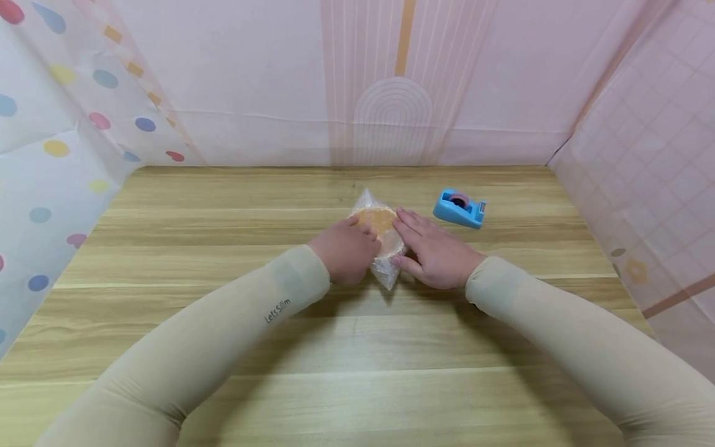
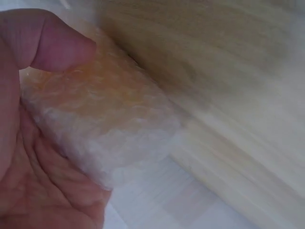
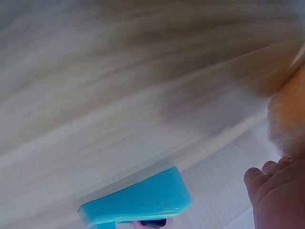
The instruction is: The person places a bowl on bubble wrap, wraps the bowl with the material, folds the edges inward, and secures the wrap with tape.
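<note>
A round, orange-yellow thing wrapped in clear bubble wrap [image 1: 377, 221] sits in the middle of the table, the wrap's pointed ends sticking out at its far and near sides. My left hand [image 1: 347, 251] holds it from the left; in the left wrist view the thumb lies across the bubble-wrapped thing [image 2: 114, 114] with the palm beneath its side. Along its right edge, my right hand [image 1: 432, 251] touches the wrap with fingers extended. Only a bit of the bundle [image 3: 288, 117] shows in the right wrist view, beside the right fingers [image 3: 267, 179].
A blue tape dispenser [image 1: 460, 208] with a small roll in it stands behind and to the right of my right hand. The wood-grain table [image 1: 357, 366] ends at pale pink patterned sheets [image 1: 251, 93] at the back, with more sheeting along both sides.
</note>
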{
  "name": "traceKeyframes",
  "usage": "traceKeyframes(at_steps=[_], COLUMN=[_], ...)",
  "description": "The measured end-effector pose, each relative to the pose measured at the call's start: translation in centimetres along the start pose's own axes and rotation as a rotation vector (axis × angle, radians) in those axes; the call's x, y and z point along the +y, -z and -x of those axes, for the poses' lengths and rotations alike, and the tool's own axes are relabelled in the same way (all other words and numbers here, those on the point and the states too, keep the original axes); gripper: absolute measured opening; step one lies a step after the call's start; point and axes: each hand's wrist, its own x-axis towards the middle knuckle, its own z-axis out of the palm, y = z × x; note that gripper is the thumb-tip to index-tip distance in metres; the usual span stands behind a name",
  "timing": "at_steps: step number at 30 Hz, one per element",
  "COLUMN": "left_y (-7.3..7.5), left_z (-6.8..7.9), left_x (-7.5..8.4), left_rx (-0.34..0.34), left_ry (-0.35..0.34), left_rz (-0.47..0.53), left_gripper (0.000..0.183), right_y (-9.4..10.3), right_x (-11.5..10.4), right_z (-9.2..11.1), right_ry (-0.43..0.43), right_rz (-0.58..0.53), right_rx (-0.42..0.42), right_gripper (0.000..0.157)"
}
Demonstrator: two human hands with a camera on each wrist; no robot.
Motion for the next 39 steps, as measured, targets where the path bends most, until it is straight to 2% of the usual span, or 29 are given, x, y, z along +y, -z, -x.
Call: traceKeyframes(at_steps=[6,13,19,23,27,33,36,39], left_y=[0.04,0.25,0.14,-0.02,-0.05,-0.07,-0.21,-0.54], left_z=[0.2,0.43,0.35,0.35,0.21,0.04,0.24,0.45], left_x=[-0.42,0.01,-0.25,-0.19,-0.3,-0.92,-0.81,-0.56], left_rx=[0.009,0.008,0.06,0.065,0.044,0.016,0.039,0.092], left_ry=[0.008,0.012,0.005,0.002,-0.004,0.011,0.039,0.057], left_rz=[0.052,0.008,-0.032,-0.034,-0.015,0.071,0.052,-0.009], left_gripper=[0.05,0.045,0.039,0.04,0.042,0.048,0.049,0.044], right_y=[0.0,-0.01,-0.12,0.07,0.21,0.22,0.29,0.37], right_x=[0.0,0.05,0.12,0.02,-0.05,0.05,0.06,0.04], right_z=[-0.07,-0.1,-0.18,-0.22,-0.31,-0.47,-0.54,-0.58], right_ry=[0.014,0.01,0.013,0.008,0.005,0.007,0.007,0.011], right_rz=[0.0,-0.001,0.01,0.005,0.0,-0.013,-0.018,-0.015], right_rx=[0.0,0.0,-0.002,-0.006,-0.009,-0.01,-0.007,-0.004], right_gripper=[0.081,0.082,0.081,0.081,0.082,0.081,0.081,0.081])
